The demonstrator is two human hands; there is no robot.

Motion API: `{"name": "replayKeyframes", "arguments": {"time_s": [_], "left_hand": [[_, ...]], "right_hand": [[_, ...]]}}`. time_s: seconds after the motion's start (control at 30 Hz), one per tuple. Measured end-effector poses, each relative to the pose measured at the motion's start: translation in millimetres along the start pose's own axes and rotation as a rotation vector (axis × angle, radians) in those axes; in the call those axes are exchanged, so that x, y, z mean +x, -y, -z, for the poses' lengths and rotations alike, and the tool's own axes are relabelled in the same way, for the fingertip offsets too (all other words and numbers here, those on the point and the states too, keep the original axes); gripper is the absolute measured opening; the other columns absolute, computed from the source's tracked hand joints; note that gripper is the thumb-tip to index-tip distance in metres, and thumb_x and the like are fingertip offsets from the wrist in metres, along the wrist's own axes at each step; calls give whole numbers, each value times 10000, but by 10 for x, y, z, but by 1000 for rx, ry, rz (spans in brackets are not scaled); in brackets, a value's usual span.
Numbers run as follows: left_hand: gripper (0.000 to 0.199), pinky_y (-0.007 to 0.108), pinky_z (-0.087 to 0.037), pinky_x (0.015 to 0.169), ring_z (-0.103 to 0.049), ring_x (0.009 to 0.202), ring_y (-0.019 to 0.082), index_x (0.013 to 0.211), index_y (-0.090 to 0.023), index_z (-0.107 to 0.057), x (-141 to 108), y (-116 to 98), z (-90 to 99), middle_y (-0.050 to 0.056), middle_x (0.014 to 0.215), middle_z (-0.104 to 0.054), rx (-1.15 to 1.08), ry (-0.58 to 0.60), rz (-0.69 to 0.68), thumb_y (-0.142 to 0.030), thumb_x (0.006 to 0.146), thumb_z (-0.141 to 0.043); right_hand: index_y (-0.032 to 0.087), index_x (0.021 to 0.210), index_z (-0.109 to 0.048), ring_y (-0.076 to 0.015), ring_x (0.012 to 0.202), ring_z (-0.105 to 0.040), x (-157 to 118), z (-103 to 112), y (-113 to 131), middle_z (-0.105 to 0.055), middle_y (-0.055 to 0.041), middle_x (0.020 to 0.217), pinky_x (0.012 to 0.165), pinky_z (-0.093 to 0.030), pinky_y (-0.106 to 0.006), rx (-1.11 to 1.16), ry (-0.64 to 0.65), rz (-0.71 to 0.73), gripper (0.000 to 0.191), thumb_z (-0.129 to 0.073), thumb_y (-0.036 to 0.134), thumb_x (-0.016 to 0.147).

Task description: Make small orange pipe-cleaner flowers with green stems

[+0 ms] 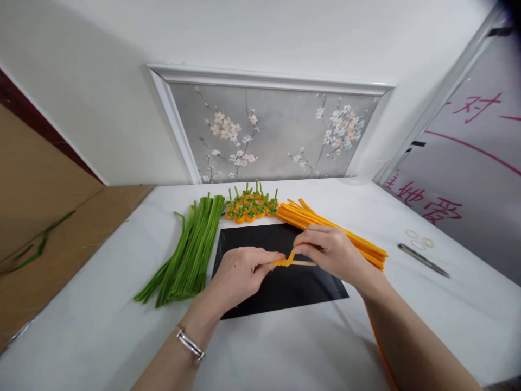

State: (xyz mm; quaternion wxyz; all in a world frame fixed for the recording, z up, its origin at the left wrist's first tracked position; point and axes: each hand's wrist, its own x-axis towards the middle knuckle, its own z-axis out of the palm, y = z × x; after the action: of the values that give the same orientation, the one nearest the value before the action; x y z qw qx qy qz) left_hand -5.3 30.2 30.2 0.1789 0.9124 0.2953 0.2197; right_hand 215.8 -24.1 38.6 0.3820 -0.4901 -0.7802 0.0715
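Note:
An orange fuzzy stem [290,258] is wound in coils around a thin wooden stick [304,263], above a black mat [280,290]. My left hand [246,271] pinches the coiled part at the left, its fingers closed on it. My right hand [329,251] is closed on the stem where it bends up from the coil. The stick's bare end sticks out to the right beneath my right fingers. A bundle of orange stems [325,225] lies behind my right hand, and a bundle of green stems [195,252] lies left of the mat.
Several small orange pieces with green tops [250,207] stand at the back of the white table [122,331]. At the right lie a pair of tweezers [423,259] and several clear rings [418,245]. Brown cardboard [61,217] covers the left side.

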Motion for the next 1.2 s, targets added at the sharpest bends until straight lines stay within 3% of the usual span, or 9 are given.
{"name": "replayKeyframes", "arguments": {"time_s": [0.27,0.43,0.77,1.03,1.2], "left_hand": [[313,215,-466,645,-652,734,121,1062,-329,-711,3,-2,-18,-41,828,-733,-75,-34,-53,-133,855,-582],[299,221,-491,659,-660,750,125,1047,-302,-719,-1,-15,-2,-26,837,-737,-154,-109,-60,-122,847,-588],[245,250,-544,700,-694,787,150,1061,-258,-714,22,17,6,-3,921,-756,-107,-303,51,-187,865,-586],[268,274,-534,768,-690,845,154,1078,-273,-700,2,93,-18,-19,986,-747,31,-339,96,-162,870,-573],[237,251,-502,687,-667,756,144,1072,-276,-699,-3,88,-9,-15,888,-746,119,-311,60,-201,890,-567]], "right_hand": [[199,833,-689,-126,706,-624,47,0,-147,-681,-3,783,663,-472,-222,140,130,-124,203,-552,323,916],[182,787,-647,-111,587,-528,32,-19,-130,-599,10,655,536,-389,-214,140,272,-129,308,-452,348,959],[204,696,-530,-109,529,-460,-34,-127,94,-547,28,617,536,-335,-236,-73,292,-97,263,-469,242,949],[203,656,-485,-109,487,-435,-95,-157,220,-499,38,563,489,-239,-269,-201,336,-31,283,-486,218,938],[190,734,-574,-127,532,-508,-121,-127,240,-560,-4,627,516,-308,-264,-237,247,51,270,-446,254,962]]}}
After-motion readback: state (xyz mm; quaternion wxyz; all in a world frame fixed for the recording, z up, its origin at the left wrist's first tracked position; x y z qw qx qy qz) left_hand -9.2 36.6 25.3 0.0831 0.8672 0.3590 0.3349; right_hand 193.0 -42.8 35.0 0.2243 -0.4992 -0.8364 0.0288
